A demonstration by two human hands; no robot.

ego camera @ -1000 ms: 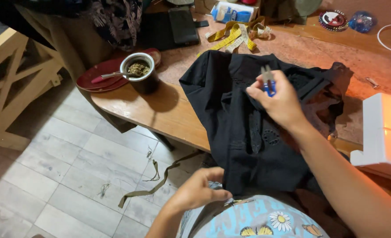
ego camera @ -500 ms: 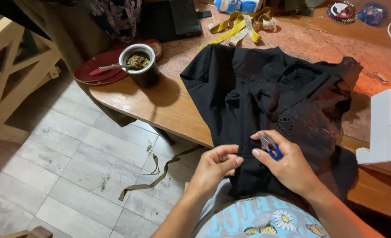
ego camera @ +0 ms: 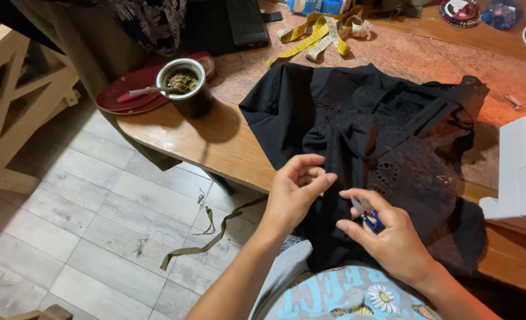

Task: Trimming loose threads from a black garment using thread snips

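A black garment (ego camera: pixel 369 124) with lace eyelet trim lies over the front edge of the wooden table (ego camera: pixel 197 142) and hangs down toward my lap. My left hand (ego camera: pixel 295 189) pinches the black fabric at the table edge between thumb and fingertips. My right hand (ego camera: pixel 387 234), just to its right, holds small blue-handled thread snips (ego camera: pixel 366 218), their blades pointing toward the spot my left hand pinches. Both hands are low, close to my body.
A dark cup (ego camera: pixel 184 86) with a metal straw stands on a red plate (ego camera: pixel 126 95) at the table's left end. A yellow tape measure (ego camera: pixel 319 32) lies at the back. A white sewing machine (ego camera: pixel 520 178) stands at the right. Fabric strips (ego camera: pixel 206 237) lie on the tiled floor.
My right hand came down from above the garment to the table edge with the snips. My left hand rose from my lap and took hold of the fabric.
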